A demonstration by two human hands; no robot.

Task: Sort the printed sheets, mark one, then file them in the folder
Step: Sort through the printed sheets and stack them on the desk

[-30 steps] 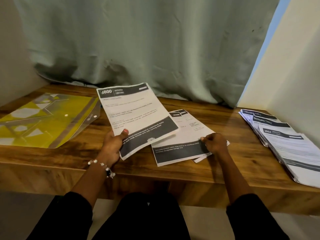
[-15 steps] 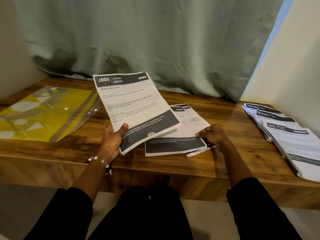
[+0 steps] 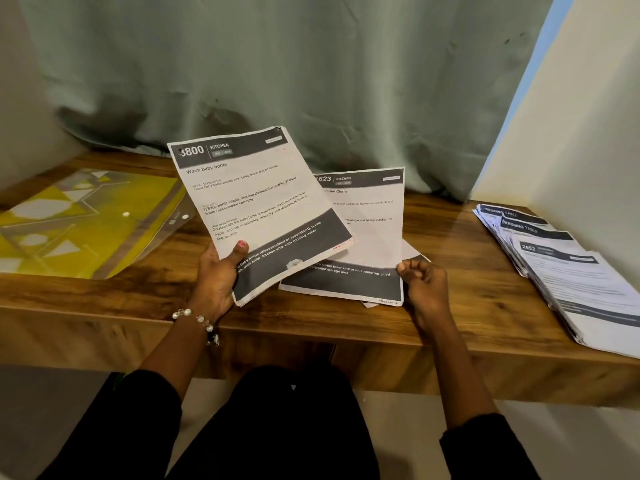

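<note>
My left hand [image 3: 218, 275] grips the lower left corner of a printed sheet headed "3800 Kitchen, Wash baby bottle" [image 3: 256, 202], lifted and tilted above the wooden desk [image 3: 467, 317]. My right hand [image 3: 424, 282] pinches the lower right corner of a second sheet headed "623 Kitchen" [image 3: 370, 230], raised at its far end. Another sheet or two lie under it; only corners show. A yellow plastic folder [image 3: 79, 223] with a snap flap lies flat at the desk's left end.
A fanned stack of printed sheets [image 3: 568, 268] lies at the desk's right end, partly over the front edge. A grey-green curtain [image 3: 277, 64] hangs behind the desk. A pale wall [image 3: 588, 133] closes the right side.
The left hand raised the 3800 sheet higher and more upright. The right hand took the 623 sheet by its corner and lifted it off the desk, where it had lain flat.
</note>
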